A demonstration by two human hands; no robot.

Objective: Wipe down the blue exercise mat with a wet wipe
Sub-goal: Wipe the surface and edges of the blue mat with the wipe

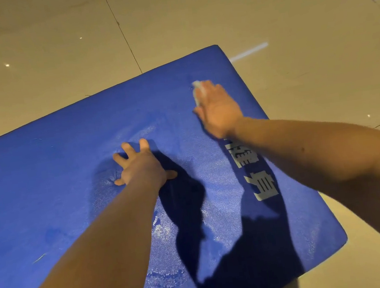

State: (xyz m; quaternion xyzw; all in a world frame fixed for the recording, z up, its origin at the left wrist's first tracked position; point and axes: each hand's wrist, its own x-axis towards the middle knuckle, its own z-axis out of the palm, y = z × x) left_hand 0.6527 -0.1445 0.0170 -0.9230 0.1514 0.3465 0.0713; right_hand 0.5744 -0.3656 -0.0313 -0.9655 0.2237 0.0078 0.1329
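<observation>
The blue exercise mat (57,179) lies flat on the floor and fills most of the view, with pale printed characters near its right edge. My left hand (140,165) rests on the middle of the mat with its fingers spread, pushing a dent into the foam. My right hand (218,107) is stretched toward the mat's far right corner and presses a white wet wipe (198,90) flat against the surface. Only the wipe's far edge shows beyond my fingers. Damp streaks shine on the mat between my arms.
Glossy beige floor tiles (192,12) surround the mat, with dark grout lines and reflections of ceiling lights. A thin pale scrap (39,258) lies on the mat at the lower left. My arms cast dark shadows across the near right part.
</observation>
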